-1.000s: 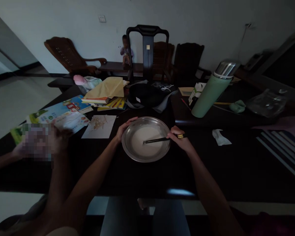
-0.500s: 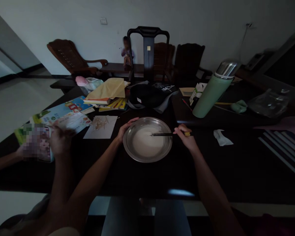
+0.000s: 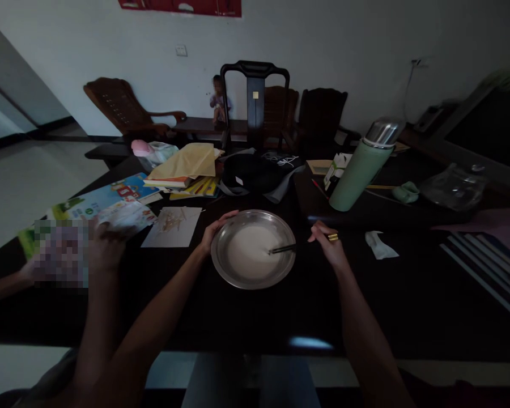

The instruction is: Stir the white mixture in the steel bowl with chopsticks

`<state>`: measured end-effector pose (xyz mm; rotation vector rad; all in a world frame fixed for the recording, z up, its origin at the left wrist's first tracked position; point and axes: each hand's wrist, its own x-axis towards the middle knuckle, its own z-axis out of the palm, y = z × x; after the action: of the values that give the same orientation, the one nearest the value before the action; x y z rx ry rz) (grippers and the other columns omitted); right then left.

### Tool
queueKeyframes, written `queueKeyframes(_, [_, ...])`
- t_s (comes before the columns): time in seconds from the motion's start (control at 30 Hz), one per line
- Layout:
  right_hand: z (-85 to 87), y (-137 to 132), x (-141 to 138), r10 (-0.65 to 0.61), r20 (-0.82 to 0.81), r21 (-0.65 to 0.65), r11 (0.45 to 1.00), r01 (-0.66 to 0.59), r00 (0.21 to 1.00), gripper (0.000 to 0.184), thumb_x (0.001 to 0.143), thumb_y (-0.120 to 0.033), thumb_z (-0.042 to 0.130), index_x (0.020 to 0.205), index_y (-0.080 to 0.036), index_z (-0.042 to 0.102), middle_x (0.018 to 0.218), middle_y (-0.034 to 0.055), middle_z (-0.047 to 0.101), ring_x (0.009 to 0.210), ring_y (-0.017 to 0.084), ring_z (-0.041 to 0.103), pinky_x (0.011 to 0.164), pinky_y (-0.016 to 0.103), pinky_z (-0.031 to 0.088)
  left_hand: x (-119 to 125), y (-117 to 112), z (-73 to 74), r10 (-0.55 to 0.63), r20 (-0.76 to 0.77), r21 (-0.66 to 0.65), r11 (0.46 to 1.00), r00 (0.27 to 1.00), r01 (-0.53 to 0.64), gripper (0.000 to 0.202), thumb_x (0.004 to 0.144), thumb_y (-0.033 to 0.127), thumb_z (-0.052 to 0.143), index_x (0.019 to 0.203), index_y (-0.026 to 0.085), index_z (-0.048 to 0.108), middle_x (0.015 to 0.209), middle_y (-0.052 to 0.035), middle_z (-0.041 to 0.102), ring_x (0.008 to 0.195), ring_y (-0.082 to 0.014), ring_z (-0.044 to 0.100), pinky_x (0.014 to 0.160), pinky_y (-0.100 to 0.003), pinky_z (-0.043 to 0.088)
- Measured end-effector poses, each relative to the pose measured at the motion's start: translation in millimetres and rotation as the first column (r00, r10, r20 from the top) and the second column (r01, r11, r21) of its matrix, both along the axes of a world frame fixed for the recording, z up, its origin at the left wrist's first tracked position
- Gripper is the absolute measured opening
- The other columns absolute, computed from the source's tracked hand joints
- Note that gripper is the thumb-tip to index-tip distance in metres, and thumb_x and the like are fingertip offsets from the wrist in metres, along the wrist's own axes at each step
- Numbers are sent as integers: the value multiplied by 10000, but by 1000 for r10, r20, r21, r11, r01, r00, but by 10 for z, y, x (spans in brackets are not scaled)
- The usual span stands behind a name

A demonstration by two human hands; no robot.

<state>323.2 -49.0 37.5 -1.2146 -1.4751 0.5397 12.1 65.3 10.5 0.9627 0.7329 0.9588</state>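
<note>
**A:** Where do the chopsticks [image 3: 283, 248] sit from your right hand [image 3: 329, 246]?

**B:** They're in it. I've got the right hand pinched on their gold-banded top end, out past the right rim of the metal bowl [image 3: 238, 272]. The sticks run from there leftward and slightly down, so the long axis lies almost straight across my view. The tips are in the pale mixture [image 3: 249, 249], right of the bowl's middle.

**A:** And the left hand [image 3: 212, 229]?

**B:** It's on the opposite side. It curves around the bowl's far-left rim, with the fingers along the outer edge and the thumb nearer me. The light is poor, so I'd only say it looks like a light hold.

**A:** Which hand is nearer the tips?

**B:** The right, by way of the sticks. The bowl sits on the dark counter [image 3: 408, 294] between my two hands, straight ahead of me.
</note>
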Motion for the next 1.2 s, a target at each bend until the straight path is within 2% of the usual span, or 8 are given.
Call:
queueKeyframes(0.13, [-18,15,-118,157,91,-45,987,-153,983,407,881,-511,542,612,-229,658,632,4,538,667,164,516,652,313,403,-56,6,-22,-11,8,20,1000,1000,11,515,684,324,658,1170,159,693,1194,-80,661,1163,-373,539,1035,-462,378])
queueKeyframes(0.23, [-31,37,-145,105,117,-31,994,-102,988,371,861,-508,578,628,-230,654,626,1,546,667,166,511,656,316,397,-34,44,-66,-17,24,34,999,1000,16,495,673,323,667,1141,168,711,1195,-86,660,1161,-373,540,1036,-464,375])
queueKeyframes(0.37, [7,1,-30,20,-14,-25,999,-21,1000,454,870,-541,543,561,-219,628,617,-3,492,643,153,498,667,315,402,-31,73,-90,-17,35,39,999,999,16,478,669,316,671,1123,175,717,1192,-93,660,1158,-368,542,1031,-477,372])
queueKeyframes(0.57, [7,-1,-192,231,73,-27,973,-229,970,430,876,-529,540,598,-227,664,624,11,525,671,168,516,662,321,417,-42,34,-48,-6,42,2,1000,999,6,456,688,299,673,1122,166,713,1160,-86,672,1147,-361,547,1043,-463,356])
queueKeyframes(0.77, [-23,14,-84,57,16,27,998,-57,998,405,871,-501,567,586,-225,650,658,4,510,679,162,510,685,323,406,-46,27,-54,-16,53,-28,999,998,18,473,678,288,676,1135,170,705,1167,-81,669,1137,-351,554,1031,-448,369])
queueKeyframes(0.87, [-16,-9,-40,80,-32,0,997,-80,996,445,873,-521,551,555,-222,640,671,4,497,672,155,515,675,316,417,-45,29,-54,-16,62,-34,999,998,18,464,678,282,675,1126,166,707,1181,-83,664,1136,-347,555,1029,-444,369])
queueKeyframes(1.0, [-42,21,-167,187,91,-21,982,-186,978,387,865,-509,572,610,-232,661,655,7,527,677,164,517,675,321,422,-34,15,-35,-15,66,-30,999,998,17,449,689,282,667,1123,176,707,1162,-73,672,1139,-329,556,1034,-426,367])
queueKeyframes(1.2, [-33,27,-83,20,28,21,1000,-20,999,415,876,-514,550,592,-223,633,648,0,509,665,156,515,675,316,421,-18,-10,11,-9,55,-38,999,998,11,453,684,296,680,1119,173,710,1163,-78,672,1145,-345,551,1034,-439,366])
